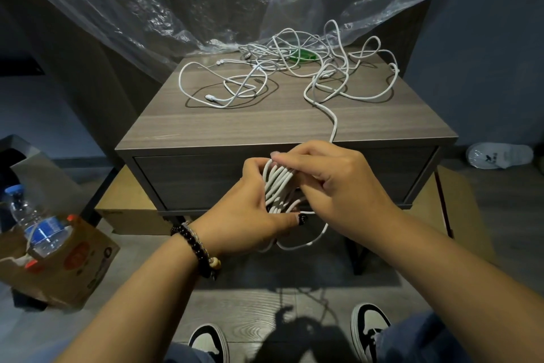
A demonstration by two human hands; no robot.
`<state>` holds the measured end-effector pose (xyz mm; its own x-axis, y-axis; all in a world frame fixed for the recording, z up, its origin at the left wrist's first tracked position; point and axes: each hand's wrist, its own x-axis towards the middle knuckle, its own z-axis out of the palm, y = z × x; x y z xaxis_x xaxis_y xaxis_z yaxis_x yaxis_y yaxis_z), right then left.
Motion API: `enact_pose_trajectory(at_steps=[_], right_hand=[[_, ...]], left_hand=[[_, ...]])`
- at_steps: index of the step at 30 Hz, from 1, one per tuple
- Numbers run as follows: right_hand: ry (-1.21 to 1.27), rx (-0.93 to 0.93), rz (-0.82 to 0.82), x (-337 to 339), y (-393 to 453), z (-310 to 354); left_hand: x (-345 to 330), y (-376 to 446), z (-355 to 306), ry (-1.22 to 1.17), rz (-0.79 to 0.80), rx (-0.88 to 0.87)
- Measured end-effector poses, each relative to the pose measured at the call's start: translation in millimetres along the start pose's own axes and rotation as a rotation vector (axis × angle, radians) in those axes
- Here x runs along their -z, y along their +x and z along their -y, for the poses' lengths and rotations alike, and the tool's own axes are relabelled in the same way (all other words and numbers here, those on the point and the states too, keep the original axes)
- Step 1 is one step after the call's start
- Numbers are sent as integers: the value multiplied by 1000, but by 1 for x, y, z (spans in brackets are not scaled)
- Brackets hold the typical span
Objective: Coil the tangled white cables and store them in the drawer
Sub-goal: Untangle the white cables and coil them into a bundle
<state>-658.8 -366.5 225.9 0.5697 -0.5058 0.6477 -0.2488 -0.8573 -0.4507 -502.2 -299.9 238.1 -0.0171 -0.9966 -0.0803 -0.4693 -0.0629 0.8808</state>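
Your fingers on both hands curl around a white cable coil: your left hand grips it from the side, your right hand pinches its top, just before the closed drawer. Above the drawer, its trailing cable runs onto the bench, where the tangled white cables lie.

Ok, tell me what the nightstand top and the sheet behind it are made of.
Nightstand top: looks like grey wood-grain laminate or veneer, matt, with straight streaked grain; solid wood can't be ruled out. Sheet: thin clear plastic film, glossy, crinkled and see-through.
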Motion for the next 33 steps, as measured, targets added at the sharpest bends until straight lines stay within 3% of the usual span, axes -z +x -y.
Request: enact_pose_trajectory(at_steps=[4,9,13,16,20,25,29,33], right_hand=[[-13,35,22,4,2,-1],[-8,58,50,7,2,-4],[-30,74,32,13,5,-5],[-36,-16,-15,24,8,-8],[177,-323,144,43,9,-11],[302,-451,205,57,12,-11],[144,-468,161,48,7,-20],[-126,-278,-45,30,3,-18]], left_hand=[[-1,2,1,40,18,-77],[-1,0,0,-201,221,87],[2,0,1,-302,274,88],[4,-1,-2,-493,225,84],[10,1,-5,-732,89,101],[19,10,-4,-1023,-68,133],[18,9,-1,-955,-97,108],[10,6,-2,-783,-81,118]])
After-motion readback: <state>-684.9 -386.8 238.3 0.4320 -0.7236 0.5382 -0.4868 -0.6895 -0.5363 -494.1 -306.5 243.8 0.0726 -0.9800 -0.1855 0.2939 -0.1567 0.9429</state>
